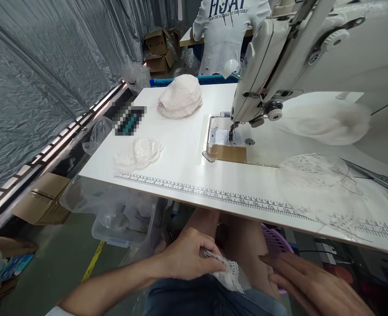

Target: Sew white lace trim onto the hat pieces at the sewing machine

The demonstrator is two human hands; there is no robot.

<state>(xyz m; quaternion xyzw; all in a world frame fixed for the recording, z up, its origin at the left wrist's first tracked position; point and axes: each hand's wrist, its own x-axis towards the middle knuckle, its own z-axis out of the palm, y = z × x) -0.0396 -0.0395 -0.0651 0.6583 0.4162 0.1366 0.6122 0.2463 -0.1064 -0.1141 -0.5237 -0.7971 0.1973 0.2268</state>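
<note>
Over my lap, my left hand [194, 254] pinches a piece of white lace fabric [229, 274] between thumb and fingers, its scalloped edge hanging free. My right hand [307, 278] is to the right of the lace, apart from it, with fingers stretched out and nothing seen in them. Another white lace piece [138, 154] lies at the left of the white sewing table [181, 153]. Farther back sits a pale pink fabric cap shape [181, 96] with frayed edges. The sewing machine [263, 66] stands at the right, its presser foot [231, 133] over the needle plate.
Scissors [375, 173] and a heap of sheer white fabric with loose threads [315, 188] lie on the right. A printed ruler [207, 192] follows the front edge. Below are a clear plastic bin [121, 232] and a purple basket [276, 239]. A person [225, 39] sits ahead.
</note>
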